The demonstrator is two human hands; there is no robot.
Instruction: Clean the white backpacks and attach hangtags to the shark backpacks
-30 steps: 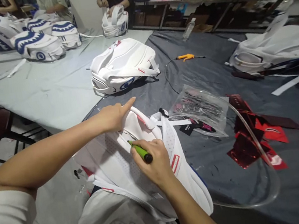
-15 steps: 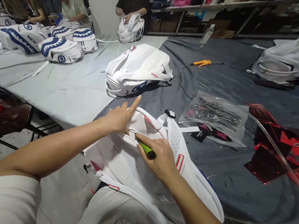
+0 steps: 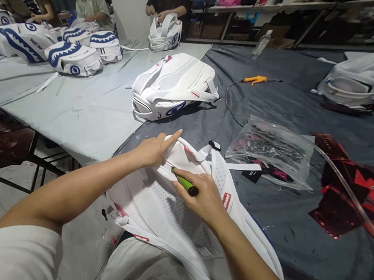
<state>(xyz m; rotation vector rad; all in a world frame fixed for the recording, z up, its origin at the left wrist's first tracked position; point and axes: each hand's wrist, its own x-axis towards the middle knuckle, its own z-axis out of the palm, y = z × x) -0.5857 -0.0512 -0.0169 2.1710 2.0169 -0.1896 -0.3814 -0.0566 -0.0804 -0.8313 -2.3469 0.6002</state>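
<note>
A white backpack (image 3: 136, 198) with red tags lies across my lap and the table's edge, its straps and padded back facing up. My left hand (image 3: 154, 151) grips its upper edge, index finger stretched out along the fabric and the other fingers bent against it. Held in my right hand (image 3: 205, 197) is a short green tool (image 3: 186, 184) with a black end, shaped like a thick pen. Its dark tip points at the backpack's top panel, close to my left thumb. Whether the tip touches the fabric, I cannot tell.
Another white backpack (image 3: 172, 86) lies ahead, and one more (image 3: 355, 79) at the right. An orange air gun (image 3: 255, 80), a clear plastic bag (image 3: 272, 151) and red foil pieces (image 3: 343, 210) lie on the dark cloth. People work beyond, beside blue-and-white backpacks (image 3: 73, 61).
Both hands have shifted slightly right in the picture with the backpack and the tool. My left fingers lie flatter now. The whole view has moved a little.
</note>
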